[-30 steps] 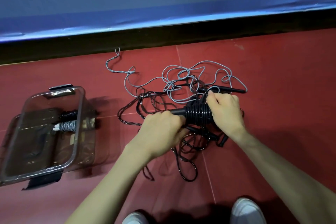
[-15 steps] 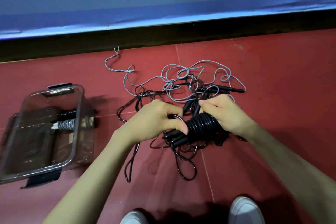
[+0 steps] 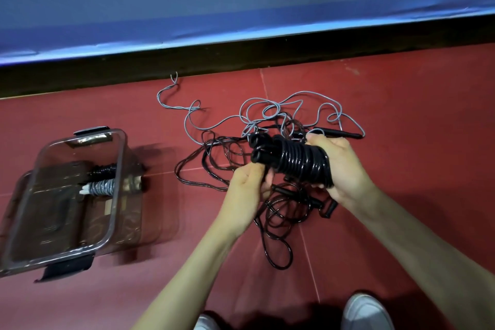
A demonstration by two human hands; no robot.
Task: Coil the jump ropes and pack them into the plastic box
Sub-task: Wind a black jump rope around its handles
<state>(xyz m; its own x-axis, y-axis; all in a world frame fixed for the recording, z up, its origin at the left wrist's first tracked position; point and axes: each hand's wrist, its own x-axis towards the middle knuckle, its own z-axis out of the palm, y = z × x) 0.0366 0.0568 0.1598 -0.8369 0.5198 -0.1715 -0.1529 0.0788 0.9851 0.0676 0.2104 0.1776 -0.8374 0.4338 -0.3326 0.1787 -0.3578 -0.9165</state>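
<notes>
Clear plastic box [image 3: 119, 169] is sitting on the red floor [image 3: 401, 115] way over on your left, lid off, black latches at both ends. Inside it you've already got two coiled ropes against the far right wall: a black one [image 3: 103, 169] and a grey-and-white one [image 3: 100, 187] just beside it. Moving right, loose black rope [image 3: 192, 171] sprawls across the floor, tangled up with a grey jump rope [image 3: 187, 126] that trails off toward the dark baseboard [image 3: 241, 53]. Your left hand [image 3: 247, 190] is curled up just under the handle ends of the black bundle; looks like it's pinching a strand there, but the view's too cramped to be sure. Your right hand [image 3: 340, 169] has the coiled black jump rope [image 3: 300, 162] wrapped firmly in its fingers, lifted above the pile. More black handles [image 3: 328, 209] lie on the floor underneath. Your white shoes [image 3: 365, 312] poke in at the bottom.
</notes>
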